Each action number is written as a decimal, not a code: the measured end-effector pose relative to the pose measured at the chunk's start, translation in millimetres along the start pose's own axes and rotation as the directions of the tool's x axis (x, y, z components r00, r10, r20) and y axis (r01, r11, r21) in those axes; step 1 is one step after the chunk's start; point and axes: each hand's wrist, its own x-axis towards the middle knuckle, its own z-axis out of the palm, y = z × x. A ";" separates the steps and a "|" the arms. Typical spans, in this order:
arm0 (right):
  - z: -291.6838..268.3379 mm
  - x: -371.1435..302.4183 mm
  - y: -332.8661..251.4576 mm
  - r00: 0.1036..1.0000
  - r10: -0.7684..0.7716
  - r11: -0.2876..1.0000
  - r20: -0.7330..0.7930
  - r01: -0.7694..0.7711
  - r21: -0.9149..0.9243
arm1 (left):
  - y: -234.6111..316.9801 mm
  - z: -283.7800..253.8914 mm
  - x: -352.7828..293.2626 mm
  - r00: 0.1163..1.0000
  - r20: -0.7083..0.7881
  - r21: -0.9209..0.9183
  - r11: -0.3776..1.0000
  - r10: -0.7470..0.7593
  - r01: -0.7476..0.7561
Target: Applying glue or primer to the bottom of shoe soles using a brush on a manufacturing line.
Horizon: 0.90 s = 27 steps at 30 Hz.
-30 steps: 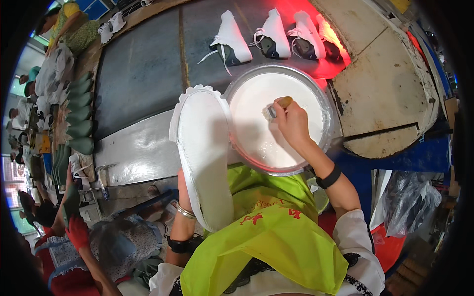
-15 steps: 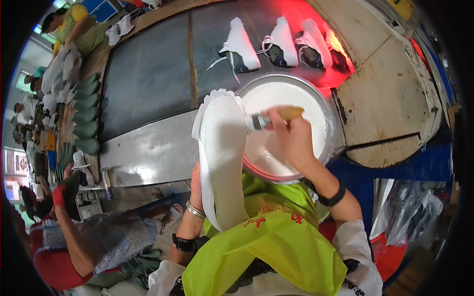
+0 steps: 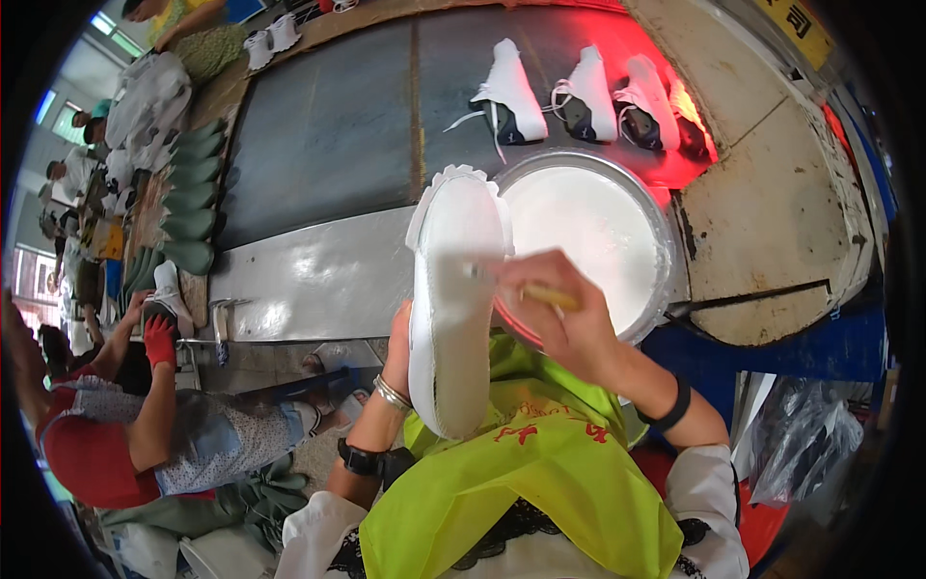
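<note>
Head view: our left hand (image 3: 397,340) grips the upturned white scalloped-edge shoe (image 3: 453,299) at centre while our right hand (image 3: 564,314), closed around a yellow-handled brush (image 3: 526,289), coats its sole near the toe, heel seemingly uncoated, round metal basin of white glue (image 3: 666,217) at two o'clock.

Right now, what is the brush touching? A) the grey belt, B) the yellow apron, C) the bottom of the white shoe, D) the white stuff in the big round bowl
C: the right hand holds the brush with its tip on the upturned bottom of the white shoe, which the left hand holds beside the bowl.
</note>
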 end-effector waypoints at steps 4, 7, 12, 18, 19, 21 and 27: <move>5.9 14.8 -3.2 0.985 -0.174 0.985 -0.009 0.174 0.009 | 6.3 4.9 -5.0 0.999 0.043 0.045 0.999 -0.028 0.026; -3.6 79.8 -4.3 0.930 0.365 0.920 0.052 -0.368 0.135 | 3.0 5.2 -13.7 0.992 0.045 -0.014 0.993 -0.119 0.120; -26.7 101.2 38.9 0.907 0.404 0.900 -0.119 -0.371 0.228 | -1.2 5.7 -20.4 0.996 0.051 0.012 0.997 -0.078 0.078; -2.3 32.0 46.3 0.834 0.488 0.873 -0.259 -0.458 0.169 | 6.0 -17.2 -11.7 0.999 0.014 -0.087 0.995 -0.049 0.050; 0.3 19.4 42.4 0.839 0.482 0.876 -0.254 -0.452 0.170 | 6.5 -22.5 -5.3 1.000 0.028 -0.026 1.000 -0.012 0.013; 7.1 5.6 30.2 0.882 0.448 0.893 -0.144 -0.436 0.111 | 20.7 -27.1 6.1 0.998 0.054 -0.097 0.995 -0.025 0.030; -29.9 20.5 28.4 0.841 0.436 0.897 -0.319 -0.379 0.226 | 110.3 -34.0 130.9 0.981 0.161 -0.049 0.992 -0.106 0.116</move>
